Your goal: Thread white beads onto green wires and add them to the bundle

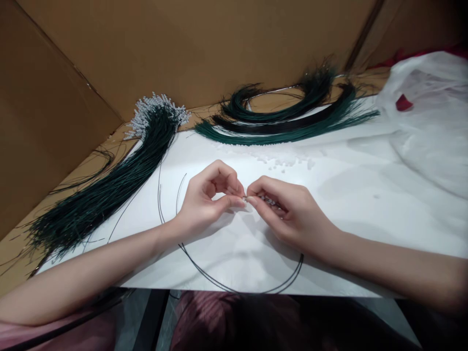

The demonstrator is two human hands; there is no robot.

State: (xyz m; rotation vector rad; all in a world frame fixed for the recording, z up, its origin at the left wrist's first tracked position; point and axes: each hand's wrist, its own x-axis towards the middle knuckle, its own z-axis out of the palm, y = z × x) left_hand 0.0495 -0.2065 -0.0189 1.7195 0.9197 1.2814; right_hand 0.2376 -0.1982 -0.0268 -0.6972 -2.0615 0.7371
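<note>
My left hand [214, 192] and my right hand [287, 202] meet fingertip to fingertip over the white tabletop [234, 263]. Both are closed in a pinch on a small white bead [245, 199] between them. More white beads [268, 200] show under the curled fingers of my right hand, on a thin dark cord. Two dark cords [219, 282] hang in a loop below the hands, down to the table's front edge. The ends of the cord inside the fingers are hidden.
A thick bundle of dark green cords [120, 180] with white beaded tips [157, 112] lies on the left. Curved bunches of green cord [263, 137] lie at the back, near loose white beads [281, 160]. A clear plastic bag [431, 131] rests at right; cardboard walls [204, 44] stand behind.
</note>
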